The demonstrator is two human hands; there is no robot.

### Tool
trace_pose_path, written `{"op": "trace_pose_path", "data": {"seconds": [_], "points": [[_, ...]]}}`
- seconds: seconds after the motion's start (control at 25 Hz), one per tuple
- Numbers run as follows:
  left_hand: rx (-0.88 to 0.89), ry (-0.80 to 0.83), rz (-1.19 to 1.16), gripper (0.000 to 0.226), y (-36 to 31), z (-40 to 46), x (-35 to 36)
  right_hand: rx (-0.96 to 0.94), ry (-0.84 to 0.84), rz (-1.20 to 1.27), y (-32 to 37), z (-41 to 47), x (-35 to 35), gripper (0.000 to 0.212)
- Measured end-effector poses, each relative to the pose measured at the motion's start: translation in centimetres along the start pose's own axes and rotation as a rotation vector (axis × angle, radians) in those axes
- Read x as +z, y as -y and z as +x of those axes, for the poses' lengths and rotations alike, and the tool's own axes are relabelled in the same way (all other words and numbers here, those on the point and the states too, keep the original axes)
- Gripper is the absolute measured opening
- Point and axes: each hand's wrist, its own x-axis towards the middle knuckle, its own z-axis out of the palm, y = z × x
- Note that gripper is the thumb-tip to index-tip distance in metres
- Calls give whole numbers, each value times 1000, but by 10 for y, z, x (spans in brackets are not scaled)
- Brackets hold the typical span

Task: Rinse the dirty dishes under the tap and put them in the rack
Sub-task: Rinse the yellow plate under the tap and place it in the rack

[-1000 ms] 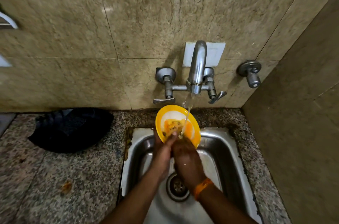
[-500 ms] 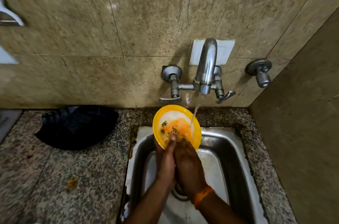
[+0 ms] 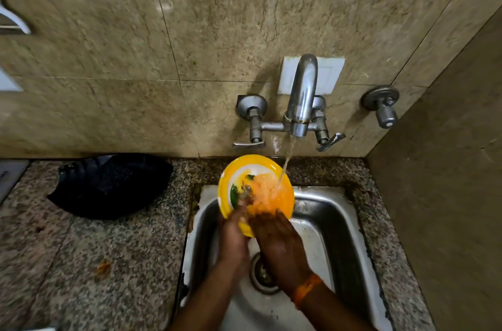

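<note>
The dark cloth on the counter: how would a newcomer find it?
Start at the steel sink; go left along the speckled granite counter. Against the wall lies a crumpled dark cloth, the only soft, black thing there.
</note>
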Motion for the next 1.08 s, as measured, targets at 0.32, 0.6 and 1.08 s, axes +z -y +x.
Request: {"op": "trace_pose_path", "data": {"seconds": [0.32,0.6,1.08], "points": [[27,-37,226,74,17,-14,2,183,-50,47,10,-5,17,34],[-254,4,363,24,-43,7,-14,16,59,125,-48,-30,-14,41],[-52,-62,1079,70,-46,-14,-29,1415,108,1862,6,-52,-14,49]]}}
